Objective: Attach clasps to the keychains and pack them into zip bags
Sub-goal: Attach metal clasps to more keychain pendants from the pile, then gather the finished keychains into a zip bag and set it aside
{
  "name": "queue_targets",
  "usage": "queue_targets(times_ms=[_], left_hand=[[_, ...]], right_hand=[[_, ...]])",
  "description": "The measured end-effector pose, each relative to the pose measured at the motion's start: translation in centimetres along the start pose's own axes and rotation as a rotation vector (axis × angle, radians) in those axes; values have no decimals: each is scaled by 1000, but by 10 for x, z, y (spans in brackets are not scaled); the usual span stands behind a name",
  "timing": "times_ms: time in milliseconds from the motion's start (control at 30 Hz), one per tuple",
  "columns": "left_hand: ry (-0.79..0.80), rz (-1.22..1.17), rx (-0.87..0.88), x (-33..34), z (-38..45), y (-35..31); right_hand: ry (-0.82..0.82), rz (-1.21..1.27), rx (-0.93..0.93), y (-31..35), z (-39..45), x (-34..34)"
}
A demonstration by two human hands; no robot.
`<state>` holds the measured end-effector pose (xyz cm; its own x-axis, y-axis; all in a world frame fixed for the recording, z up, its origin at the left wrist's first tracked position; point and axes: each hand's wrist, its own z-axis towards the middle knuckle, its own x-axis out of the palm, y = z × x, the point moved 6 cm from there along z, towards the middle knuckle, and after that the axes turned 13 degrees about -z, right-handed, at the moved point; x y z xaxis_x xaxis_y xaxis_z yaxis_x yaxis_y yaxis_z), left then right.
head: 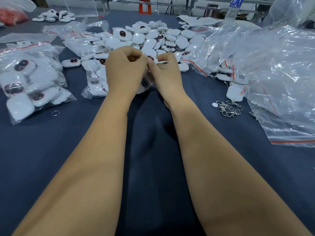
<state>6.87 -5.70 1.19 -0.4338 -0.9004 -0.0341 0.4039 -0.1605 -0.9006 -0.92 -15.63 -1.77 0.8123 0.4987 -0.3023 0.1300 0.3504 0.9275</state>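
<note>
I can't make out what my left hand (125, 68) and right hand (164, 72) pinch between them; curled fingers cover it, and the zip bag (95, 86) beneath is half hidden behind my wrists. The clasps (228, 108) blur into a tangle. The picture's right edge cuts off the loose plastic bags (281, 74).

Two hands, the left hand (125, 68) and the right hand (164, 72), work above the table. One filled zip bag (32, 80) lies at left; a second, partly hidden, zip bag (95, 82) sits under the hands. One loose key ring (55, 113). One water bottle (232, 9). Clasps (228, 108) and loose keychains (150, 40): too many and too tangled to count.
</note>
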Motion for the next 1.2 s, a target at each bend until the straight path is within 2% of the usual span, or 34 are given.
queue_targets(times_ms=[167,267,333,433,533,633,700,833,933,1000,1067,1200], left_hand=[[-19,-132,-9,-6,3,2],[-31,-204,-2,-9,5,1],[-81,-252,27,-15,6,-2],[-210,-66,72,-34,8,2],[-307,50,-1,-50,9,13],[-225,68,-155,-46,13,27],[-130,5,-232,-38,12,33],[78,-188,-326,-18,6,32],[267,-330,-401,-4,3,36],[349,-453,-482,4,0,40],[327,-552,-528,9,-3,40],[156,-717,-608,14,-7,38]], right_hand=[[131,-128,8,7,-1,15],[67,-270,7,1,4,14],[90,-336,-18,-3,4,13],[138,-123,-72,-1,2,12],[31,181,34,-4,7,-2],[-100,545,140,-12,13,-22],[-115,739,151,-13,16,-32],[82,932,249,-10,11,-21],[199,902,221,-4,3,-12],[169,793,156,-3,5,-14],[117,747,158,-6,8,-18],[49,633,277,-19,13,-18]])
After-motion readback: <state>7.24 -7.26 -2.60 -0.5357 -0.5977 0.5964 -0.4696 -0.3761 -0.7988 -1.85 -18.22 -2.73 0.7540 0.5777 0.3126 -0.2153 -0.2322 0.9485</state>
